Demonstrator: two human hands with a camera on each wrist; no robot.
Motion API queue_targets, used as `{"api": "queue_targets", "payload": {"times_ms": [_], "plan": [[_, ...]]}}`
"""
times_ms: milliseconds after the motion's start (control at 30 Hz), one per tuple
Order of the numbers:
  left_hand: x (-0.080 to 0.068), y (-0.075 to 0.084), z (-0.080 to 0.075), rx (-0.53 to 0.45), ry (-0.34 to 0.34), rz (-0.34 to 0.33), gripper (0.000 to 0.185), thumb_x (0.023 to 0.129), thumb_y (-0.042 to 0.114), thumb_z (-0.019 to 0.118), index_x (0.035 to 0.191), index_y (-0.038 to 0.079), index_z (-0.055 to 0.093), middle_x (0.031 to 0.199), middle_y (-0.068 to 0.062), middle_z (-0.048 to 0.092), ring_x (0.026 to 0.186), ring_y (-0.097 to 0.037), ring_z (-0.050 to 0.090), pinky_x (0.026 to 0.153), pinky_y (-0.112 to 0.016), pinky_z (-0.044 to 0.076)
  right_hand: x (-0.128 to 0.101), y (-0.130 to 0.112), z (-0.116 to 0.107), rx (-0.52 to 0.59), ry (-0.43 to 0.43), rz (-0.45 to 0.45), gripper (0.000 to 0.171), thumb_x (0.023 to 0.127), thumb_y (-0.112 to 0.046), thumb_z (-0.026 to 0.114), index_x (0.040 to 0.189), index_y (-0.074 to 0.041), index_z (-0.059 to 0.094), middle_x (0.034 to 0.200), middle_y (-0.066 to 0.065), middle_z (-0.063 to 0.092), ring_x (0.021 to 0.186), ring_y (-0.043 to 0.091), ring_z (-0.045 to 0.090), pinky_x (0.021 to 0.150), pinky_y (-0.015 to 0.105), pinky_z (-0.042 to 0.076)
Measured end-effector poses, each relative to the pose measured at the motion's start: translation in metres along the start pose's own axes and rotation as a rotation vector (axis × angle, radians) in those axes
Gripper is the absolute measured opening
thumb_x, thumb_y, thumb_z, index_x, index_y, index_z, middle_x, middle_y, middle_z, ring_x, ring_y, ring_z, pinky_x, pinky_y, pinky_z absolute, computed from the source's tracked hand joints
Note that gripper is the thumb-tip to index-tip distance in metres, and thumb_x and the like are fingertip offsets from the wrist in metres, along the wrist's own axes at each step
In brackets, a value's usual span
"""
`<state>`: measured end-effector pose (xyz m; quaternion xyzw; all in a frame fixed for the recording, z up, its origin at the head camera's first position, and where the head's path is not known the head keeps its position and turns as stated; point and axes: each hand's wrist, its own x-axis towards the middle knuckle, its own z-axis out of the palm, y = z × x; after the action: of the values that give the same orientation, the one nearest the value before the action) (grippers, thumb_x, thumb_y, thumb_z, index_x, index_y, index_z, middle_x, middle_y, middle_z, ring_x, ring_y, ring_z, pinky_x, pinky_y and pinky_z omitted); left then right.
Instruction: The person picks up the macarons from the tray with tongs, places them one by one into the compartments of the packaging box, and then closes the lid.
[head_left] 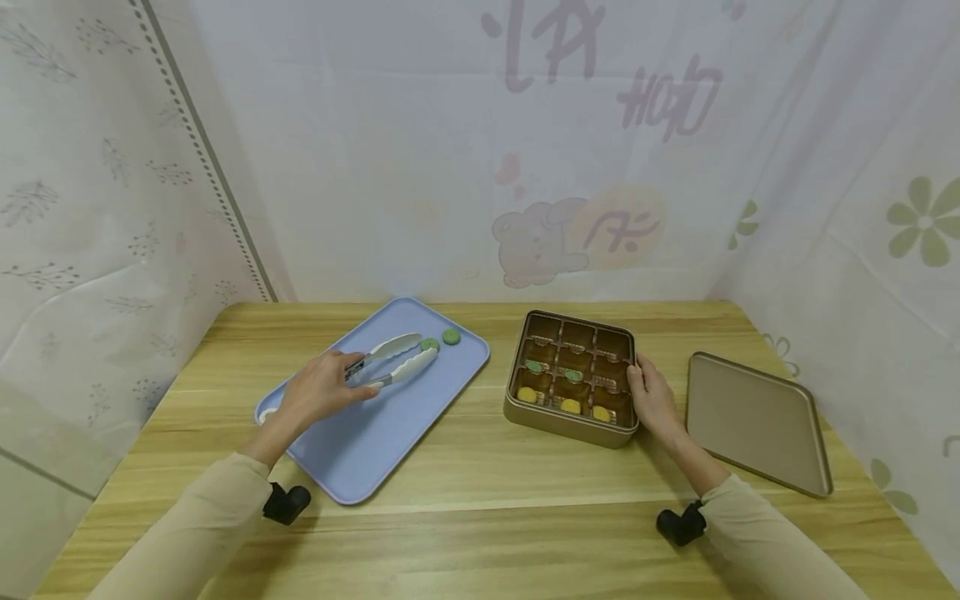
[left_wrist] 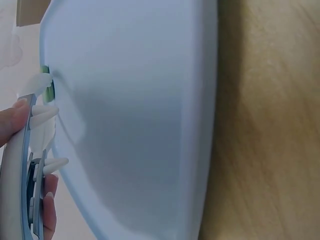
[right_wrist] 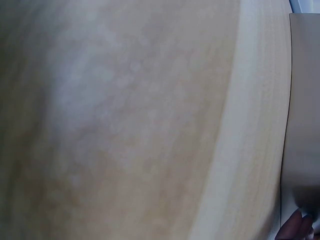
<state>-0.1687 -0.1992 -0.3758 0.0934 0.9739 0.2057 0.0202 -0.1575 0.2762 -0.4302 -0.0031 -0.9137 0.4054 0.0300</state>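
**Tongs held over the tray, tin steadied at its right wall**

Head view: a wooden table [head_left: 480,500] is shown with a blue tray [head_left: 375,425] at left, a gold tin [head_left: 558,417] at centre and its lid [head_left: 757,425] lying flat to the right, apart from the tin. The tongs [head_left: 393,360] are gripped at their hinge end by the left hand [head_left: 322,390], fingers curled round the handles; the two white tips are seen spread narrowly, with a green cake [head_left: 429,343] lying at or between them on the tray. A second green cake [head_left: 451,336] lies just beyond, near the tray's far edge. Whether the tips touch the first cake cannot be told.

The tin is divided into nine compartments. Green cakes are seen in the left and middle cells of the middle row, and yellow cakes [head_left: 570,406] in all three cells of the near row. The far row appears unfilled. The right hand [head_left: 654,398] is laid against the tin's right wall, fingers bent over its rim.

Left wrist view: the tongs and tray are seen close, with fingertips [left_wrist: 12,122] pressed on the upper arm. Right wrist view: mostly blurred table; fingertips [right_wrist: 295,227] appear at the tin's wall.
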Motion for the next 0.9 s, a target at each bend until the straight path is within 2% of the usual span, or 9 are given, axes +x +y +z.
{"api": "queue_targets", "payload": {"times_ms": [33, 133, 200, 267, 367, 900], "plan": [[0.000, 0.000, 0.000, 0.000, 0.001, 0.004, 0.067, 0.080, 0.034, 0.076, 0.134, -0.002, 0.057, 0.116, -0.025, 0.062, 0.073, -0.020, 0.046, 0.053, -0.028, 0.030, 0.000, 0.000, 0.000, -0.002, 0.001, 0.001, 0.055, 0.109, -0.024, 0.024, 0.151, 0.011, 0.019, 0.150, 0.037, 0.029, 0.140, 0.052, 0.028, 0.114, 0.061, 0.025], [0.003, 0.000, 0.000, -0.008, -0.009, 0.009, 0.066, 0.081, 0.032, 0.076, 0.134, -0.002, 0.057, 0.087, -0.016, 0.059, 0.066, -0.017, 0.041, 0.052, -0.028, 0.028, 0.000, 0.000, 0.000, -0.007, 0.002, 0.006, 0.055, 0.109, -0.024, 0.024, 0.151, 0.012, 0.019, 0.150, 0.037, 0.029, 0.140, 0.052, 0.028, 0.114, 0.061, 0.025], [0.004, 0.000, 0.000, -0.014, -0.017, 0.010, 0.066, 0.081, 0.032, 0.076, 0.134, -0.002, 0.057, 0.069, -0.007, 0.047, 0.061, -0.015, 0.037, 0.051, -0.027, 0.027, -0.001, 0.000, 0.000, -0.010, 0.002, 0.008, 0.056, 0.109, -0.025, 0.024, 0.151, 0.012, 0.019, 0.150, 0.037, 0.029, 0.140, 0.052, 0.028, 0.114, 0.061, 0.025], [0.006, 0.001, 0.000, -0.022, -0.031, 0.004, 0.067, 0.082, 0.033, 0.076, 0.135, -0.002, 0.056, 0.060, 0.001, 0.031, 0.058, -0.014, 0.032, 0.050, -0.027, 0.026, -0.001, 0.000, 0.000, -0.007, -0.002, 0.011, 0.056, 0.109, -0.025, 0.024, 0.151, 0.012, 0.019, 0.151, 0.037, 0.029, 0.140, 0.051, 0.028, 0.115, 0.060, 0.025], [0.008, 0.002, -0.001, -0.027, -0.043, 0.000, 0.067, 0.082, 0.033, 0.076, 0.135, -0.001, 0.056, 0.055, 0.005, 0.025, 0.055, -0.013, 0.030, 0.049, -0.027, 0.026, -0.001, 0.000, 0.000, -0.004, -0.006, 0.011, 0.056, 0.109, -0.025, 0.023, 0.151, 0.012, 0.019, 0.151, 0.036, 0.028, 0.141, 0.051, 0.027, 0.115, 0.060, 0.025], [0.014, 0.004, -0.005, -0.010, -0.062, 0.029, 0.064, 0.082, 0.031, 0.075, 0.134, -0.003, 0.057, 0.053, 0.006, 0.026, 0.054, -0.012, 0.029, 0.049, -0.027, 0.025, 0.000, -0.001, 0.000, -0.008, 0.011, 0.000, 0.054, 0.109, -0.024, 0.025, 0.151, 0.010, 0.021, 0.151, 0.035, 0.030, 0.141, 0.050, 0.028, 0.114, 0.060, 0.026]]}}
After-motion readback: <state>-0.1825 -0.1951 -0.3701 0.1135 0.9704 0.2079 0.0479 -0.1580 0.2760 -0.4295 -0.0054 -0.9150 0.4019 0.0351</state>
